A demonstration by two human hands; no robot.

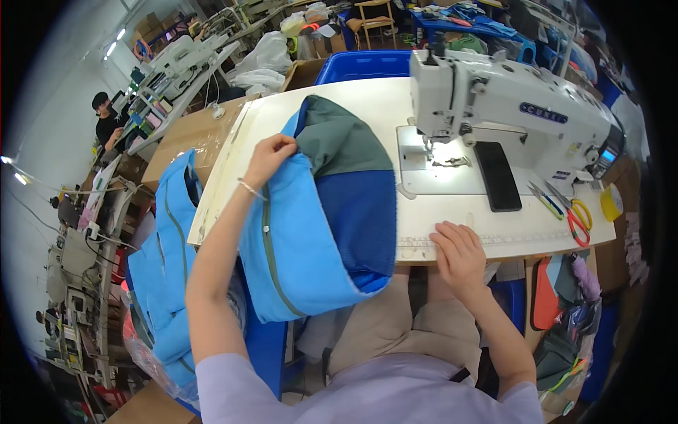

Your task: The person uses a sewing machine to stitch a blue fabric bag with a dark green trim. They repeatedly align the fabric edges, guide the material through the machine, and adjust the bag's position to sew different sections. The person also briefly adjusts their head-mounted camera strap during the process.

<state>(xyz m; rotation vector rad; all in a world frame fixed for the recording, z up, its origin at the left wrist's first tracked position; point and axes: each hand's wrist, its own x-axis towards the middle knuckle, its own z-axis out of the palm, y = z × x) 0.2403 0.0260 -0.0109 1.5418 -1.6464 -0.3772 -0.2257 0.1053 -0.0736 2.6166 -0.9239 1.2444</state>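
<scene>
My left hand [272, 155] pinches the upper edge of a light-blue fabric piece [279, 247] with a green zip strip, folded with navy [353, 219] and grey-green [339, 134] panels, lying over the front-left of the white sewing table [367, 99]. At the table's front edge, by a printed measuring strip, rests my right hand [459, 254], fingers extended and holding nothing. The white sewing machine [508, 99] stands to the right of the fabric; beside it lie a black phone [498, 177], small snips [547, 201] and scissors with red and yellow handles [575, 222].
More light-blue pieces [159, 297] pile at left beside cardboard [176, 141]. A blue crate [360, 60] is behind the table. A yellow tape roll [611, 203] sits at right, fabric scraps [565, 339] below. A person [109, 131] is at another bench, far left.
</scene>
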